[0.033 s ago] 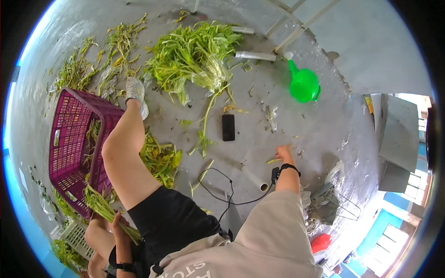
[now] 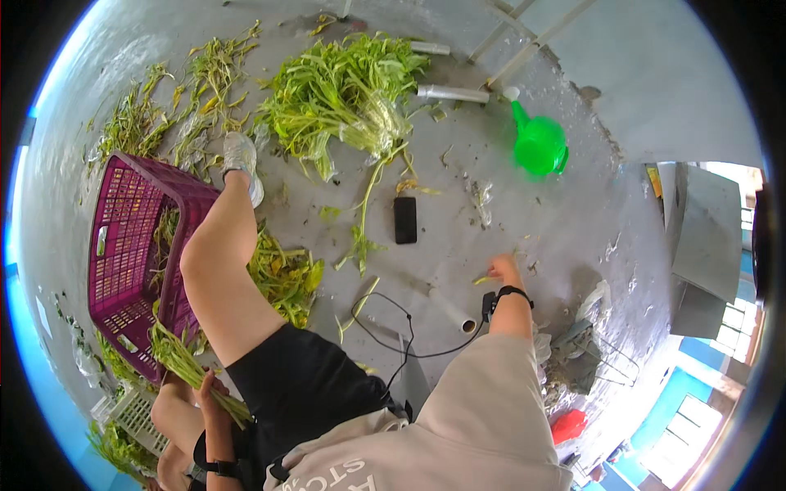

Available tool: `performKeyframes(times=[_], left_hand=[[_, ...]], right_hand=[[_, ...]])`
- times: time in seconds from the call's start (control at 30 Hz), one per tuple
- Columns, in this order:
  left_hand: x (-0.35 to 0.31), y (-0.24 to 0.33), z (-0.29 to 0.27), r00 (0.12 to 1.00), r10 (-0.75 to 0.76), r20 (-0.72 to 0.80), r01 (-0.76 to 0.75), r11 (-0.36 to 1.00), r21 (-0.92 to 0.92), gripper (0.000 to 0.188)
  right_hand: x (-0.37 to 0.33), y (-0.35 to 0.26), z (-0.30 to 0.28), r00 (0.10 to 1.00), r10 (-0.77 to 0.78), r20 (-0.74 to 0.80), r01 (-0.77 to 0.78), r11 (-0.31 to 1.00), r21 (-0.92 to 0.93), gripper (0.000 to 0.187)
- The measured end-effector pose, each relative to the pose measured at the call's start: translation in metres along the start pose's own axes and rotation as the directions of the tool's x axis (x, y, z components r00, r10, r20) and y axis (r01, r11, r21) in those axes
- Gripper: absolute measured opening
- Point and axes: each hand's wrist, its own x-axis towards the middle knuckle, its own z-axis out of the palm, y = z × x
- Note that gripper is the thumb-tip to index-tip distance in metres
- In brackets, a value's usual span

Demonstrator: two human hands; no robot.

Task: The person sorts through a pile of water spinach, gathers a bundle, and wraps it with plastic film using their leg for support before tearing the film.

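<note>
On the left, beside the purple crate [image 2: 184,213], my left hand [image 2: 214,394] is closed round a bunch of leafy green stems [image 2: 184,360]. The bunch slants up toward the crate, and its cut ends lie near my black shorts. Out to the right, my right hand [image 2: 503,268] hangs over the grey floor with curled fingers. A short yellow-green stem piece [image 2: 481,281] sticks out at its fingertips. Loose yellowing greens [image 2: 282,278] lie on the floor beside my bare leg. More greens show inside the tilted crate, partly hidden by its wall.
A large heap of greens [image 2: 336,98] with clear plastic lies ahead. Nearby are a black phone [image 2: 405,220], a green watering can [image 2: 540,147] and a white pipe [image 2: 453,313]. A black cable [image 2: 385,301] loops over the floor. Wilted stems [image 2: 214,82] are scattered at far left.
The view has shifted slightly, so floor things sit a little higher. Both hands keep nearly the same pose, and the bunch stays in the left hand.
</note>
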Motion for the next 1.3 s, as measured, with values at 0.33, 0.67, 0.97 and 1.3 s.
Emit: performKeyframes(times=[0.33, 0.67, 0.97, 1.3], left_hand=[[-0.012, 0.005, 0.01, 0.996, 0.088, 0.021, -0.09, 0.984, 0.154, 0.026], [-0.002, 0.001, 0.001, 0.986, 0.15, 0.069, -0.155, 0.986, 0.06, 0.019], [-0.084, -0.011, -0.02, 0.923, 0.34, 0.179, -0.247, 0.882, -0.401, 0.03], [-0.093, 0.009, -0.031, 0.815, 0.578, -0.038, -0.405, 0.521, -0.752, 0.023]], right_hand=[[-0.079, 0.183, -0.048, 0.958, 0.28, -0.054, -0.255, 0.925, 0.281, 0.04], [-0.131, 0.047, 0.119, 0.9, -0.425, -0.099, 0.421, 0.905, -0.06, 0.081], [-0.217, -0.128, 0.086, 0.691, -0.71, 0.132, 0.657, 0.694, 0.294, 0.054], [-0.55, -0.232, 0.208, -0.161, -0.796, 0.583, 0.562, 0.412, 0.717, 0.054]])
